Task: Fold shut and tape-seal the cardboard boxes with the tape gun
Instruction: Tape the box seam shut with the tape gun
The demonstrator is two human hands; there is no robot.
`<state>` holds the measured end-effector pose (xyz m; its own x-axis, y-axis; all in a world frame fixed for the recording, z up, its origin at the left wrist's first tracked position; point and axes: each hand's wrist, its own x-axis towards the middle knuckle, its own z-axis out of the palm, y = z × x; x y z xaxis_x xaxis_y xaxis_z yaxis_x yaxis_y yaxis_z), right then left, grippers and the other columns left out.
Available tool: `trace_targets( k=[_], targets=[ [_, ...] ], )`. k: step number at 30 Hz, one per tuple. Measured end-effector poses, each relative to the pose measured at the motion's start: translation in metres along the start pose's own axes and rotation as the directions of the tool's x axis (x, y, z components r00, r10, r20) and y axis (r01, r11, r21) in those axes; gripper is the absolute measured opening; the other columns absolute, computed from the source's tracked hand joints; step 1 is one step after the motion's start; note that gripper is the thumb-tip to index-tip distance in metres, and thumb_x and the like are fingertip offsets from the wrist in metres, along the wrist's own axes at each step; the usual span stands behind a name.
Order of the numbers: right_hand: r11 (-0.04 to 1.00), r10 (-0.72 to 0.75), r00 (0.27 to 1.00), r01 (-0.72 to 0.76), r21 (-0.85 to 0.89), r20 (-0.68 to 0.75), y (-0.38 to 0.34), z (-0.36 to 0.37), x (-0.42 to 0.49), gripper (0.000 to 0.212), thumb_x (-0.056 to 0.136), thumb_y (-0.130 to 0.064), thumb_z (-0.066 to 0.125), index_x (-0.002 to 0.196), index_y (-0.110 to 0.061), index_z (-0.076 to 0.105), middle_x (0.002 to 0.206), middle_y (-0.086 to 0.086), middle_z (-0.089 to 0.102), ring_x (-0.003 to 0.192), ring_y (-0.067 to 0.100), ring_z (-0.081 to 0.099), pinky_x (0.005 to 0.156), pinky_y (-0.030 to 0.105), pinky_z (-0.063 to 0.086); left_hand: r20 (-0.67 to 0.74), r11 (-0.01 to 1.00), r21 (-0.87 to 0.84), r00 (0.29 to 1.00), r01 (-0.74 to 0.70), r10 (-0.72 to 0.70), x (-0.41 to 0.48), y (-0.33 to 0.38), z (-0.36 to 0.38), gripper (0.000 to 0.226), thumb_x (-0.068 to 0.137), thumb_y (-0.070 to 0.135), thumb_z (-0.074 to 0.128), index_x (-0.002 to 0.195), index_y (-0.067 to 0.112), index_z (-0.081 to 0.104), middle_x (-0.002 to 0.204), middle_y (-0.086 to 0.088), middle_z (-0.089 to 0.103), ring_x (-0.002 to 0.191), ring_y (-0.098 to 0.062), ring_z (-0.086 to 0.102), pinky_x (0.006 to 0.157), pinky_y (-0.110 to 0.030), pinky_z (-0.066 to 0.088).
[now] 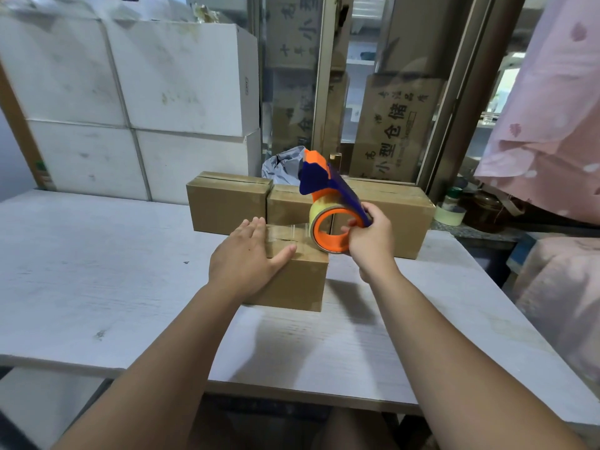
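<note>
Your left hand [250, 254] lies flat, fingers spread, on the box [292, 274]; keep pressing the flaps. Your right hand [370, 238], fingers clamped on the tape gun [331, 209], should pull steadily along the seam.

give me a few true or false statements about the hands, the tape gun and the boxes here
1. The left hand lies flat on the near box. True.
2. The right hand holds the tape gun. True.
3. The tape gun is lying on the table. False: it is held at the near box's right end.
4. Only one cardboard box is on the table. False: a row of boxes stands behind the near one.
5. The tape gun is orange and blue. True.
</note>
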<state>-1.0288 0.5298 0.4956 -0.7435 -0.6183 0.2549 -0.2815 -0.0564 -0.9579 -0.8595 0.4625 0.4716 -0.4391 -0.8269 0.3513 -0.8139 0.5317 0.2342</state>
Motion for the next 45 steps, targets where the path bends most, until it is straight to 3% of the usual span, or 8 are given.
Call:
trace_targets(
  k=[10,16,27,30,34,39,42,45],
  targets=[
    [0.991,-0.080,0.995,0.074,-0.107,-0.052,-0.002,-0.007,0.000,0.042,0.084,0.004,0.048,0.098,-0.035,0.056,0.089,-0.007,0.061,0.091,0.028,0.063,0.078,0.041,0.056,0.037,0.995,0.093,0.999,-0.033,0.030,0.004,-0.004,0.005,0.088,0.083,0.075,0.016,0.150,0.018,0.024,0.157,0.002,0.022,0.145,-0.013,0.015,0.116,-0.035,0.013],
    [0.991,-0.048,0.997,0.041,-0.129,-0.058,0.010,-0.018,0.001,0.051,0.082,0.009,0.046,0.078,-0.041,0.054,0.082,-0.014,0.059,0.088,0.028,0.062,0.077,0.047,0.056,0.039,0.994,0.102,0.999,-0.034,0.030,0.003,-0.003,0.004,0.087,0.084,0.074,0.016,0.150,0.016,0.024,0.157,0.001,0.022,0.145,-0.013,0.015,0.116,-0.033,0.011],
    [0.983,0.185,0.974,-0.183,0.028,-0.131,0.047,-0.022,-0.020,0.044,0.089,0.004,0.047,0.123,-0.023,0.055,0.105,-0.003,0.055,0.097,0.017,0.052,0.081,0.030,0.048,0.041,0.994,0.102,0.999,-0.031,0.026,0.004,-0.002,0.006,0.087,0.085,0.073,0.019,0.149,0.015,0.025,0.156,0.001,0.023,0.145,-0.013,0.016,0.116,-0.033,0.012],
    [0.974,0.222,0.963,-0.212,0.082,-0.152,0.052,-0.019,-0.021,0.044,0.090,0.005,0.046,0.124,-0.022,0.055,0.107,-0.003,0.055,0.098,0.018,0.053,0.084,0.032,0.050,0.047,0.994,0.105,0.999,-0.029,0.025,0.003,-0.002,0.005,0.086,0.085,0.073,0.019,0.150,0.015,0.024,0.157,0.001,0.022,0.145,-0.013,0.015,0.116,-0.032,0.011],
    [0.948,0.301,0.942,-0.280,0.150,-0.147,0.068,-0.011,-0.024,0.038,0.090,0.002,0.045,0.108,-0.030,0.056,0.106,0.000,0.061,0.096,0.020,0.060,0.083,0.037,0.055,0.058,0.996,0.077,0.997,-0.051,0.047,0.002,-0.003,0.005,0.079,0.085,0.073,0.019,0.151,0.029,0.017,0.157,-0.001,0.021,0.145,-0.016,0.014,0.116,-0.035,0.011],
    [0.939,0.314,0.945,-0.296,0.175,-0.089,0.078,-0.010,-0.024,0.034,0.092,-0.002,0.046,0.105,-0.032,0.055,0.105,0.000,0.063,0.096,0.020,0.061,0.072,0.030,0.054,0.136,0.991,0.078,0.986,-0.106,0.095,0.001,-0.003,-0.002,0.079,0.074,0.077,0.004,0.145,0.047,0.020,0.157,-0.008,0.017,0.146,-0.022,0.012,0.116,-0.038,0.007],
    [0.947,0.296,0.953,-0.284,0.147,-0.065,0.078,-0.010,-0.025,0.034,0.091,-0.003,0.049,0.107,-0.033,0.053,0.107,0.000,0.062,0.097,0.020,0.061,0.072,0.029,0.053,0.193,0.984,0.145,0.978,-0.105,0.076,0.000,0.004,-0.011,0.090,0.068,0.078,-0.003,0.146,0.042,0.024,0.157,-0.008,0.018,0.145,-0.024,0.013,0.116,-0.041,0.003],
    [0.962,0.256,0.966,-0.251,0.108,-0.035,0.081,-0.009,-0.026,0.037,0.089,-0.001,0.050,0.108,-0.033,0.052,0.107,-0.001,0.063,0.099,0.021,0.061,0.077,0.031,0.054,0.217,0.979,0.141,0.970,-0.145,0.112,0.015,0.020,-0.018,0.078,0.087,0.069,0.009,0.139,0.024,0.046,0.155,-0.007,0.025,0.143,-0.026,0.020,0.115,-0.044,0.012]
  ],
)
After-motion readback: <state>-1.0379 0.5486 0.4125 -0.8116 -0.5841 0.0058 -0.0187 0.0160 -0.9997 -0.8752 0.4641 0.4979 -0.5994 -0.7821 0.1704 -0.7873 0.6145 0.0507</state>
